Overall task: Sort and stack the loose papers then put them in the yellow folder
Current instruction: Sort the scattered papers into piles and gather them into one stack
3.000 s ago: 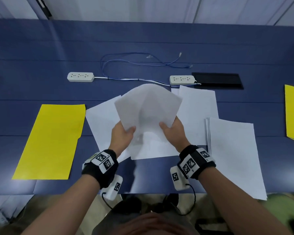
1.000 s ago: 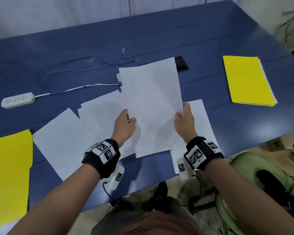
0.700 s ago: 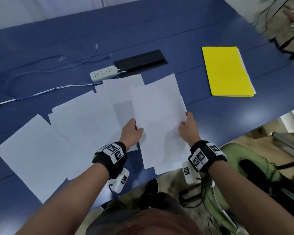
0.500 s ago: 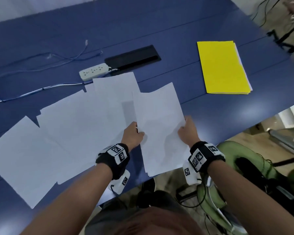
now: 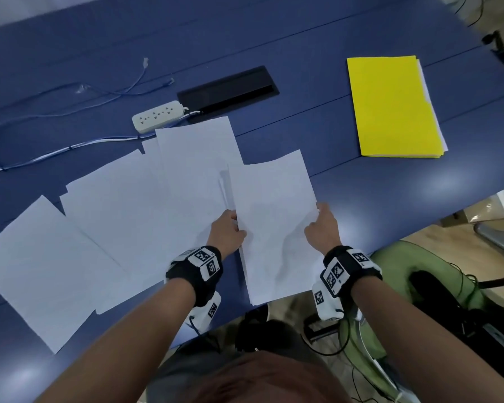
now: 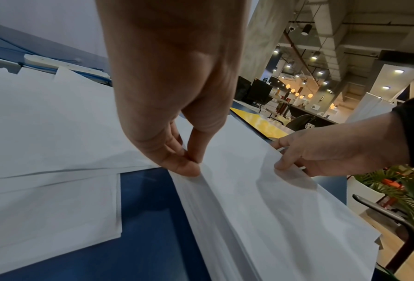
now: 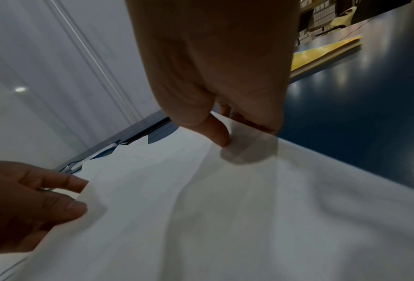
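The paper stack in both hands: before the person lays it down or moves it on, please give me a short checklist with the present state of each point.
1. Left hand pinches the left edge of the paper stack: ok.
2. Right hand pinches the right edge: ok.
3. Sheet edges aligned: not ok; the left wrist view shows them fanned along the left side.
4. All loose papers collected: not ok; several sheets lie spread on the table to the left.
5. Yellow folder within sight: ok, it lies closed, far right of the stack.
6. Stack fully supported by the table: cannot tell; its near end passes over the table edge.
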Available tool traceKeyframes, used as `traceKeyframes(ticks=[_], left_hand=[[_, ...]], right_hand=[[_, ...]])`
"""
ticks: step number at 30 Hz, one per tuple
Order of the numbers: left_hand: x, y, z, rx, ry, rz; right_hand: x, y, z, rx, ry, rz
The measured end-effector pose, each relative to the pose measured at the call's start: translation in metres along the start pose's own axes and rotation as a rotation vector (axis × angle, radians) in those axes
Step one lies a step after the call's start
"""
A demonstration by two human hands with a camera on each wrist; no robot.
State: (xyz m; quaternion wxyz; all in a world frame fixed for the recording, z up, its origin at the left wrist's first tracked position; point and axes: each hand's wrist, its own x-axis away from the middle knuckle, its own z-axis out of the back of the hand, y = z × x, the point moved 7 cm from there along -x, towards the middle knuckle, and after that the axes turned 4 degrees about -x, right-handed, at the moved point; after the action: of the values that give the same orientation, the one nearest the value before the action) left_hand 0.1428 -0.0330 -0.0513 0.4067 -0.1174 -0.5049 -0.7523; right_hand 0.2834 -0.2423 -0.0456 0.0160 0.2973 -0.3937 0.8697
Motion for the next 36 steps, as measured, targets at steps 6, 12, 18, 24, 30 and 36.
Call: traceKeyframes(ticks=[6,12,18,24,30,36], left_hand=[[-0.003,-0.006,-0.001,-0.009,-0.007,-0.001],[-0.004,-0.019,0.017,-0.053,0.028,0.019],[0.002,-0.043,0.069,-0.102,0.112,0.034],[0.026,-0.096,0.137,-0.059,0.208,0.11],[0.062,-0.186,0.214,-0.037,0.306,0.239],[0.092,-0.273,0.286,-0.051,0.383,0.357]], right_hand=[[-0.007,0.006,-0.003,0.125,0.088,0.014],[0.0,-0.013,-0.007,0.318,0.238,0.085],[0.008,-0.056,-0.048,0.252,0.128,0.246],[0.031,-0.095,-0.123,0.288,-0.052,0.375],[0.068,-0.126,-0.218,0.196,-0.253,0.466],[0.1,-0.149,-0.311,0.261,-0.436,0.476]])
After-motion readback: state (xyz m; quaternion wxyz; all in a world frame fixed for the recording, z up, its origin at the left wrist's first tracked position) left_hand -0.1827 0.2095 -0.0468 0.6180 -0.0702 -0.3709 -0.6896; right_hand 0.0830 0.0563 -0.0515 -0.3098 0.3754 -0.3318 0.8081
